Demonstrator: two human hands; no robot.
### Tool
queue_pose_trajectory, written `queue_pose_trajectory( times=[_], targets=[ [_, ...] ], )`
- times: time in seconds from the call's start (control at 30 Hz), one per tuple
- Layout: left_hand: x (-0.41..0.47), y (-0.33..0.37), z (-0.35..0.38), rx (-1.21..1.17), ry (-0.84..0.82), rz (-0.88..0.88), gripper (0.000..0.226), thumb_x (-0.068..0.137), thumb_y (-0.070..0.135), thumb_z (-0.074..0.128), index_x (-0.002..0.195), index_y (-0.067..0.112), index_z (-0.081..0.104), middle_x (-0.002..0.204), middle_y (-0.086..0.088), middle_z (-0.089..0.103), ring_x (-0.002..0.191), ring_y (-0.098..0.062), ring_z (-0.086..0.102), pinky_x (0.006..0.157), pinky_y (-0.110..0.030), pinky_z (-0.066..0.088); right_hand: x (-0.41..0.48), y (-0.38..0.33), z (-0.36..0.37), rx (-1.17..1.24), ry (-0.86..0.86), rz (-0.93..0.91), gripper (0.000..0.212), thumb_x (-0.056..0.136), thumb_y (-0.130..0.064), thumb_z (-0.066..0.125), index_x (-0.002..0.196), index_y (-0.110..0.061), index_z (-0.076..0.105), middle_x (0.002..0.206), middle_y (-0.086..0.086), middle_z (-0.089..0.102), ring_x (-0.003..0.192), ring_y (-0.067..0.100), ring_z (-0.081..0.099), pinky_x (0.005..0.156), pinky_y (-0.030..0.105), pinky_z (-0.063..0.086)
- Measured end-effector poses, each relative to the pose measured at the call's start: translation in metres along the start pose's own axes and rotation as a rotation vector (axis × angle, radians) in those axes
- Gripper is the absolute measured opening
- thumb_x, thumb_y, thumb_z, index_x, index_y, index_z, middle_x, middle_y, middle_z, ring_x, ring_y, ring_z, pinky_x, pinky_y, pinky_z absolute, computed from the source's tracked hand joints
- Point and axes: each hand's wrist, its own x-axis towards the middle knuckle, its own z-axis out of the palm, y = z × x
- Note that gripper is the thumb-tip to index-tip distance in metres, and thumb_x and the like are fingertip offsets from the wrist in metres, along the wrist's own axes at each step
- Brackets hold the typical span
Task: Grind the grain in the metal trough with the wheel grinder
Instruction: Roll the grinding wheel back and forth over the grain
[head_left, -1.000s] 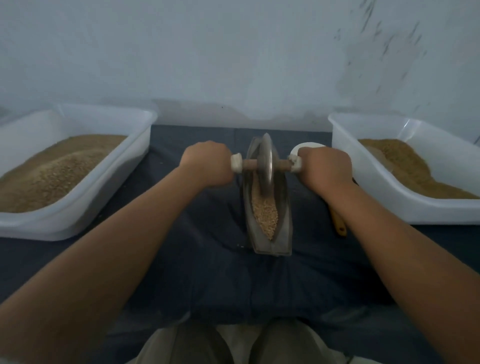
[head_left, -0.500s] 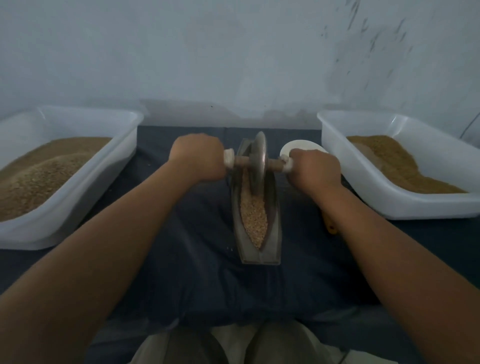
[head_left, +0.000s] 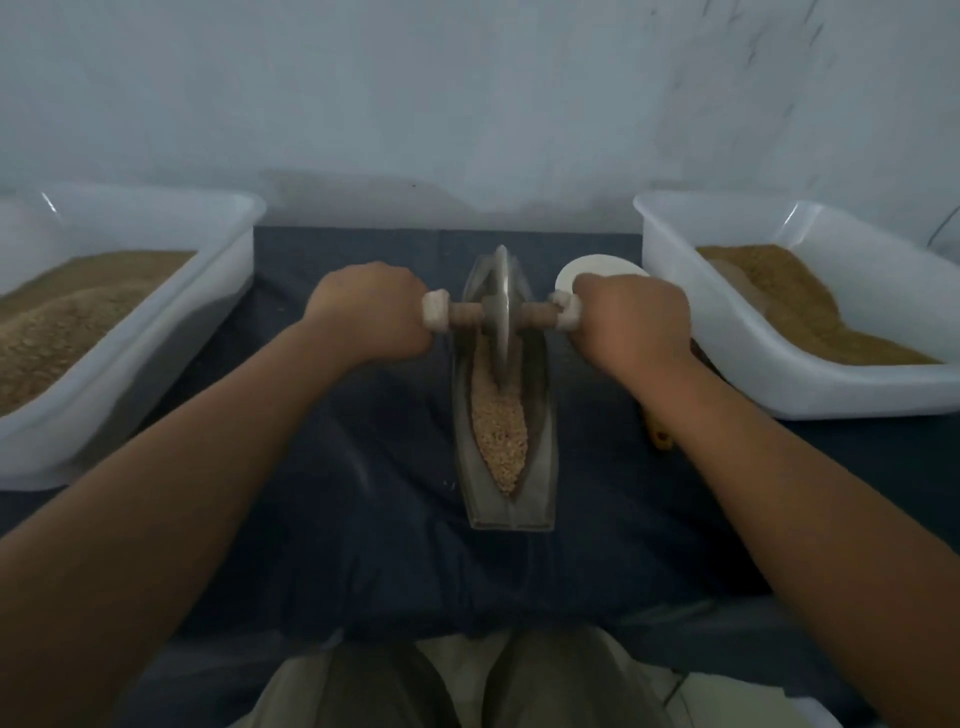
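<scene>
A narrow boat-shaped metal trough (head_left: 540, 467) lies lengthwise on the dark cloth straight ahead, with pale grain (head_left: 498, 431) heaped along its groove. The wheel grinder (head_left: 501, 312), a metal disc on a wooden axle, stands upright in the far half of the trough. My left hand (head_left: 371, 314) grips the axle's left handle. On the other side my right hand (head_left: 631, 317) grips the right handle. Both fists hide most of the white handle ends.
A white tub (head_left: 171, 322) of grain sits at the left, another white tub (head_left: 727, 332) with browner grain at the right. A small white bowl (head_left: 597, 267) stands behind my right hand, and a yellow tool end (head_left: 661, 440) peeks out under my right forearm. A wall rises just beyond.
The wheel has rolled a little toward me along the trough, with both hands still on the handles. The camera view has shifted slightly.
</scene>
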Motion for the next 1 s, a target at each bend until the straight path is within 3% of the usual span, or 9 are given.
queue_pose_trajectory(
  times=[0.07, 0.13, 0.27, 0.37, 0.47, 0.6, 0.73, 0.93, 1.0],
  targets=[
    [0.007, 0.003, 0.003, -0.037, -0.039, -0.064, 0.025, 0.079, 0.043, 0.057, 0.068, 0.021, 0.058, 0.072, 0.002, 0.062, 0.063, -0.020, 0.058, 0.057, -0.031, 0.045, 0.021, -0.007, -0.008, -0.024, -0.084, 0.010, 0.018, 0.088, -0.024, 0.069, 0.073, -0.020, 0.059, 0.066, 0.002, 0.058, 0.059, 0.027, 0.056, 0.054, 0.035, 0.050],
    [-0.001, 0.004, 0.005, -0.073, -0.073, -0.066, 0.023, 0.080, 0.043, 0.058, 0.069, 0.022, 0.057, 0.075, 0.002, 0.063, 0.067, -0.022, 0.060, 0.060, -0.032, 0.046, 0.018, -0.009, -0.018, -0.036, -0.093, -0.006, 0.021, 0.087, -0.021, 0.069, 0.070, -0.020, 0.056, 0.065, 0.002, 0.057, 0.059, 0.026, 0.056, 0.057, 0.038, 0.053],
    [-0.051, -0.007, 0.003, 0.007, 0.044, 0.113, 0.026, 0.074, 0.053, 0.049, 0.064, 0.030, 0.049, 0.060, 0.011, 0.050, 0.054, -0.018, 0.051, 0.049, -0.027, 0.034, -0.044, -0.003, -0.034, 0.056, 0.019, -0.053, 0.037, 0.083, -0.030, 0.077, 0.065, -0.025, 0.045, 0.055, -0.011, 0.035, 0.045, 0.014, 0.032, 0.044, 0.022, 0.024],
    [-0.080, -0.013, -0.001, 0.088, 0.221, 0.282, 0.027, 0.071, 0.056, 0.047, 0.057, 0.035, 0.038, 0.047, 0.015, 0.036, 0.040, -0.006, 0.033, 0.045, -0.019, 0.020, -0.083, 0.001, -0.043, 0.129, -0.030, -0.091, 0.045, 0.073, -0.041, 0.077, 0.070, -0.034, 0.033, 0.053, -0.015, 0.030, 0.040, 0.011, 0.034, 0.039, 0.023, 0.029],
    [-0.060, -0.008, 0.003, 0.112, 0.147, 0.193, 0.031, 0.076, 0.057, 0.046, 0.060, 0.031, 0.042, 0.054, 0.013, 0.042, 0.049, -0.018, 0.046, 0.049, -0.026, 0.029, -0.068, 0.003, -0.027, 0.118, -0.004, -0.062, 0.046, 0.075, -0.039, 0.080, 0.072, -0.032, 0.034, 0.054, -0.014, 0.030, 0.041, 0.014, 0.032, 0.046, 0.019, 0.016],
    [0.001, 0.006, 0.000, 0.158, 0.133, 0.031, 0.028, 0.079, 0.048, 0.058, 0.064, 0.026, 0.053, 0.063, 0.008, 0.052, 0.055, -0.019, 0.050, 0.054, -0.028, 0.038, -0.004, 0.001, 0.001, 0.056, -0.008, 0.019, 0.039, 0.094, -0.048, 0.046, 0.073, -0.018, 0.061, 0.061, -0.001, 0.052, 0.054, 0.023, 0.046, 0.052, 0.029, 0.031],
    [0.010, 0.015, -0.014, 0.152, 0.071, -0.008, 0.025, 0.083, 0.042, 0.062, 0.067, 0.025, 0.052, 0.067, 0.005, 0.052, 0.060, -0.023, 0.052, 0.059, -0.031, 0.042, 0.004, -0.003, 0.003, 0.082, -0.083, 0.055, 0.035, 0.100, -0.042, 0.052, 0.078, -0.018, 0.066, 0.069, 0.001, 0.059, 0.063, 0.025, 0.056, 0.056, 0.031, 0.034],
    [-0.074, 0.004, -0.015, 0.202, 0.220, 0.245, 0.033, 0.068, 0.046, 0.063, 0.055, 0.031, 0.036, 0.049, 0.013, 0.039, 0.040, -0.009, 0.035, 0.045, -0.020, 0.022, -0.082, 0.004, -0.031, 0.145, 0.034, -0.057, 0.031, 0.080, -0.053, 0.050, 0.071, -0.034, 0.027, 0.051, -0.014, 0.020, 0.037, 0.012, 0.026, 0.042, 0.019, 0.016],
    [-0.075, -0.001, -0.012, 0.195, 0.213, 0.259, 0.034, 0.069, 0.048, 0.062, 0.054, 0.031, 0.037, 0.047, 0.013, 0.038, 0.039, -0.007, 0.035, 0.045, -0.019, 0.019, -0.086, 0.008, -0.028, 0.158, 0.024, -0.069, 0.030, 0.076, -0.053, 0.049, 0.071, -0.036, 0.026, 0.051, -0.015, 0.020, 0.036, 0.010, 0.026, 0.043, 0.017, 0.015]
  ],
)
